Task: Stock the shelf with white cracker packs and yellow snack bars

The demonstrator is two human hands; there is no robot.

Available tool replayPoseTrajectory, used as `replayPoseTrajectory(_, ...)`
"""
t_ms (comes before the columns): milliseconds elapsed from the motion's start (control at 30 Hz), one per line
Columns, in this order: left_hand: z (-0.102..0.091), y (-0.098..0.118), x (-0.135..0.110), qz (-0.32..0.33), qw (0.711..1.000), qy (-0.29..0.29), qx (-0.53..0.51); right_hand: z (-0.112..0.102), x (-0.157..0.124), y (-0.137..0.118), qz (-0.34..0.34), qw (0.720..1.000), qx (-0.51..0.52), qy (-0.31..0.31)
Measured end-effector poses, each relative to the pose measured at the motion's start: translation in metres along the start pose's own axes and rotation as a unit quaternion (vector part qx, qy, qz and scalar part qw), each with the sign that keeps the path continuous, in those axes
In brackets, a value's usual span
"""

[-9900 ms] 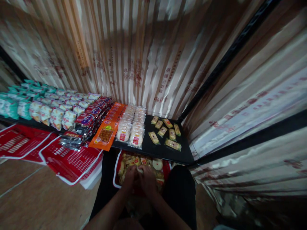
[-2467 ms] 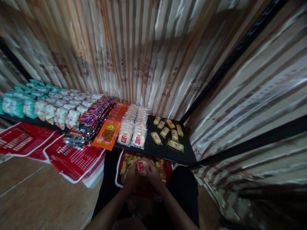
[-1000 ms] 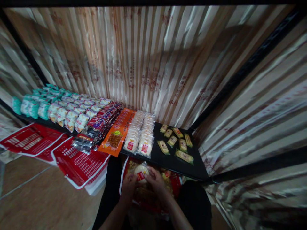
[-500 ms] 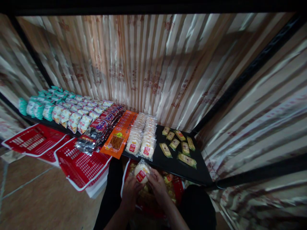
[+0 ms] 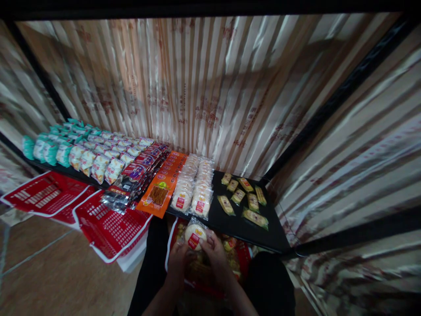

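Between both hands is a round white rice cracker pack (image 5: 194,235) in clear wrapping with a red label. My left hand (image 5: 177,259) grips its lower left edge, and my right hand (image 5: 215,251) pinches its right side, thumb on the front. Beneath them a red basket (image 5: 245,263) between the knees holds wrapped snacks, partly covered by my hands and arms. Just beyond, two rows of similar cracker packs (image 5: 201,199) stand on the black shelf (image 5: 226,228). Several yellow-green wrapped snacks (image 5: 253,202) lie scattered to their right.
Left of the crackers are an orange snack bag (image 5: 161,188), dark red-and-purple packets (image 5: 134,173), white packets (image 5: 100,164) and teal packets (image 5: 49,149). Red baskets (image 5: 112,224) stand on the floor at left. Black posts (image 5: 338,101) and a striped curtain (image 5: 184,87) enclose the shelf.
The view has shifted very slightly. Both hands still hold the cracker pack, which sits a little higher in the picture. Nothing on the shelf has moved.
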State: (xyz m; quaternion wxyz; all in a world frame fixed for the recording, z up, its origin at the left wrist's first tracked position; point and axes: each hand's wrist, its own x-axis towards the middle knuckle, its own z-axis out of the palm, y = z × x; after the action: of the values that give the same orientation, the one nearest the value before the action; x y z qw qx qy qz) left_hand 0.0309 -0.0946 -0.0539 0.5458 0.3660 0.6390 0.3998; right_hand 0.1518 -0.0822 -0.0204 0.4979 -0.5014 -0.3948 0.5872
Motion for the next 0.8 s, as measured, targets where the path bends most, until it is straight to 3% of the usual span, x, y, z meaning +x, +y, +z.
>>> replayPoseTrajectory(100,-0.003,0.006,0.0,-0.071,0.995,0.021,-0.071,-0.001,0.004,-0.001,0.0,1.0,-0.019,-0.006)
replayPoseTrajectory(200,-0.005,0.011,-0.001,-0.061,0.994,0.055,-0.077,-0.002,0.006,-0.002,-0.007,0.999,-0.046,-0.012)
replayPoseTrajectory(467,-0.006,0.021,-0.007,0.147,0.979,0.107,0.087,0.001,0.009,-0.008,-0.027,0.999,-0.04,-0.013)
replayPoseTrajectory(667,0.0,0.036,-0.011,0.174,0.966,0.093,0.168,0.002,0.015,-0.012,-0.046,0.999,-0.024,-0.008)
replayPoseTrajectory(800,0.009,0.04,-0.011,0.227,0.949,0.095,0.196,0.0,0.019,-0.008,-0.055,0.998,-0.021,-0.008)
